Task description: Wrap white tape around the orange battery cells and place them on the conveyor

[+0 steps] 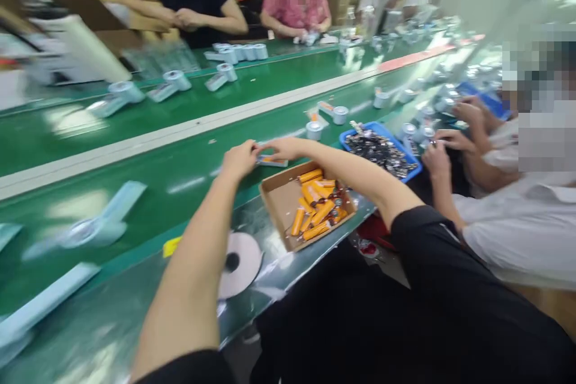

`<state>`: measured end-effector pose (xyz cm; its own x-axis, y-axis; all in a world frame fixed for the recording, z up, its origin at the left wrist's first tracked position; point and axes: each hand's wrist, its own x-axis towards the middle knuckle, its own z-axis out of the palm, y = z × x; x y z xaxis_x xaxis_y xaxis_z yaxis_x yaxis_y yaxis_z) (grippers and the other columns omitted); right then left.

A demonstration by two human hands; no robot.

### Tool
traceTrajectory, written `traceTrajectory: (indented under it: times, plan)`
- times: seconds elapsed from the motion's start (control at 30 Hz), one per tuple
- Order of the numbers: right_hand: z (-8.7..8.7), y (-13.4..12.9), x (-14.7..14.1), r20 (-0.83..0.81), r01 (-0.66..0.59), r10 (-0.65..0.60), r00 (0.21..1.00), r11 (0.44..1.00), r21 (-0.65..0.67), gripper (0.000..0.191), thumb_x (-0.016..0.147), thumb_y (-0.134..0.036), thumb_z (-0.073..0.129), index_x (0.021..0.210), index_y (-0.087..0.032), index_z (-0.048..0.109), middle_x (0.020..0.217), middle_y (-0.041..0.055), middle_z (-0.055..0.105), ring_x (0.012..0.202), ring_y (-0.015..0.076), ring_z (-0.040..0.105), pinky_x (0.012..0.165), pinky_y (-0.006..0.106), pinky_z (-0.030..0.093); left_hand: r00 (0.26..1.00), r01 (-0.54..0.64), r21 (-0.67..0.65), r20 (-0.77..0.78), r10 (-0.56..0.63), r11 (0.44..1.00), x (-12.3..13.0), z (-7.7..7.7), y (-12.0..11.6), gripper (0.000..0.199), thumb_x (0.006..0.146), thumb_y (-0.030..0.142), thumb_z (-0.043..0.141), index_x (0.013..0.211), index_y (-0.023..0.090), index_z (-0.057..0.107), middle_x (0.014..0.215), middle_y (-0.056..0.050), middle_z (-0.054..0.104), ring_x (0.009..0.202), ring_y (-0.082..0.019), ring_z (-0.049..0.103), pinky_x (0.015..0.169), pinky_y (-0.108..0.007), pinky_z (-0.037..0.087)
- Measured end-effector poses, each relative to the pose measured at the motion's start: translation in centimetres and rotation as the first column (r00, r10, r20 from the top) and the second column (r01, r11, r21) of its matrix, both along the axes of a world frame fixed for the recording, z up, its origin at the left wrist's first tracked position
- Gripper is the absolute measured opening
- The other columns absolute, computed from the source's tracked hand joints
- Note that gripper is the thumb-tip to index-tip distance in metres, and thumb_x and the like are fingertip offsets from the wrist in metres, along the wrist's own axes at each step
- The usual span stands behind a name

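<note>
My left hand [240, 160] and my right hand [287, 148] meet over the near side of the green belt. A pale blue plastic housing [275, 162] with an orange piece in it lies at their fingertips. My left fingers are closed at its left end, which they hide. My right fingers are pinched together just above it; whatever they hold is too small to make out. Below my right forearm, a shallow cardboard box [279, 214] holds several orange cylindrical batteries [322, 212] with short wires.
A blue tray [411, 175] of small dark metal parts stands right of the box. A white reel [240, 265] and a yellow item [171, 246] lie left. Housings [96, 231] dot the belt [180, 183]. A co-worker's hands [443, 153] work at right; other people sit opposite.
</note>
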<state>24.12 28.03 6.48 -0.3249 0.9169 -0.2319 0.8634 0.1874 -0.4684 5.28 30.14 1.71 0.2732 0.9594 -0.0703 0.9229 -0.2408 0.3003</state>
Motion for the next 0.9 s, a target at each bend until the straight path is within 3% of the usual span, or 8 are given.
traceTrajectory:
  times: [0.17, 0.27, 0.37, 0.43, 0.53, 0.6, 0.73, 0.9]
  plan:
    - [-2.9, 2.3, 1.3, 0.148, -0.103, 0.110, 0.983, 0.993, -0.055, 0.009, 0.100, -0.021, 0.077, 0.104, -0.013, 0.077, 0.108, 0.0125, 0.083, 0.104, 0.0234, 0.077, 0.094, 0.027, 0.055, 0.996, -0.041, -0.004, 0.078, 0.041, 0.999, 1.3, -0.9, 0.3, 0.027, 0.110, 0.032, 0.052, 0.126, 0.024, 0.073, 0.143, -0.013, 0.076, 0.133, -0.031, 0.069, 0.113, -0.039, 0.050]
    - [-3.7, 2.9, 1.1, 0.237, -0.074, 0.083, 0.968, 0.996, -0.044, 0.020, 0.103, -0.029, 0.081, 0.116, -0.014, 0.077, 0.124, 0.0167, 0.080, 0.118, 0.0294, 0.075, 0.099, 0.031, 0.054, 0.994, -0.051, 0.020, 0.100, 0.049, 0.998, 2.0, -1.4, 0.4, 0.028, 0.110, 0.026, 0.048, 0.124, 0.022, 0.072, 0.144, -0.015, 0.074, 0.133, -0.031, 0.068, 0.114, -0.040, 0.050]
    - [-3.0, 2.9, 2.2, 0.299, -0.004, 0.007, 0.954, 1.000, -0.009, 0.043, 0.101, -0.045, 0.086, 0.126, -0.012, 0.076, 0.135, 0.0233, 0.075, 0.128, 0.0363, 0.071, 0.102, 0.035, 0.055, 0.990, -0.032, 0.033, 0.138, 0.027, 0.999, 2.6, -1.0, 0.1, 0.029, 0.107, 0.021, 0.048, 0.125, 0.020, 0.071, 0.139, -0.016, 0.075, 0.130, -0.030, 0.069, 0.115, -0.041, 0.051]
    - [-2.3, 2.7, 3.7, 0.294, 0.022, -0.022, 0.955, 1.000, 0.006, 0.049, 0.104, -0.052, 0.081, 0.132, -0.012, 0.075, 0.139, 0.0240, 0.074, 0.128, 0.0362, 0.071, 0.103, 0.035, 0.055, 0.986, -0.026, 0.063, 0.169, 0.015, 0.998, 2.3, -0.8, -0.5, 0.035, 0.104, 0.019, 0.052, 0.135, 0.017, 0.067, 0.145, -0.017, 0.072, 0.138, -0.030, 0.065, 0.123, -0.044, 0.047]
    - [-2.0, 2.4, 6.3, 0.226, 0.020, -0.005, 0.974, 0.998, -0.062, 0.048, 0.114, -0.056, 0.066, 0.137, -0.015, 0.075, 0.128, 0.0168, 0.080, 0.108, 0.0278, 0.078, 0.094, 0.030, 0.057, 0.976, -0.066, 0.146, 0.215, 0.033, 0.987, 0.1, -1.5, -2.8, 0.050, 0.101, 0.022, 0.058, 0.151, 0.015, 0.057, 0.162, -0.019, 0.060, 0.157, -0.030, 0.050, 0.139, -0.050, 0.029]
    - [-2.2, 2.4, 7.6, 0.172, 0.020, 0.002, 0.985, 0.992, -0.125, 0.053, 0.116, -0.060, 0.061, 0.143, -0.016, 0.073, 0.120, 0.0142, 0.083, 0.094, 0.0243, 0.080, 0.086, 0.028, 0.058, 0.959, -0.116, 0.200, 0.279, 0.057, 0.973, -2.6, -2.7, -5.6, 0.051, 0.101, 0.025, 0.058, 0.151, 0.015, 0.057, 0.163, -0.019, 0.060, 0.157, -0.031, 0.050, 0.140, -0.054, 0.027]
    - [-2.5, 3.1, 7.8, 0.081, 0.055, -0.041, 0.996, 0.982, -0.179, 0.063, 0.116, -0.064, 0.056, 0.153, -0.013, 0.065, 0.114, 0.0164, 0.083, 0.085, 0.0228, 0.080, 0.075, 0.027, 0.058, 0.933, -0.152, 0.245, 0.354, 0.057, 0.958, -9.2, -5.9, -14.6, 0.043, 0.103, 0.034, 0.054, 0.140, 0.017, 0.066, 0.147, -0.018, 0.071, 0.141, -0.033, 0.063, 0.130, -0.057, 0.045]
    - [-1.5, 3.3, 5.8, -0.010, 0.104, -0.107, 0.994, 0.982, -0.155, 0.038, 0.110, -0.042, 0.075, 0.109, -0.004, 0.078, 0.078, 0.0125, 0.076, 0.060, 0.0165, 0.067, 0.064, 0.026, 0.054, 0.981, 0.047, 0.232, 0.172, -0.088, 0.972, -15.3, -9.2, -28.2, 0.045, 0.106, 0.044, 0.061, 0.145, 0.023, 0.069, 0.153, -0.013, 0.070, 0.150, -0.036, 0.056, 0.130, -0.060, 0.047]
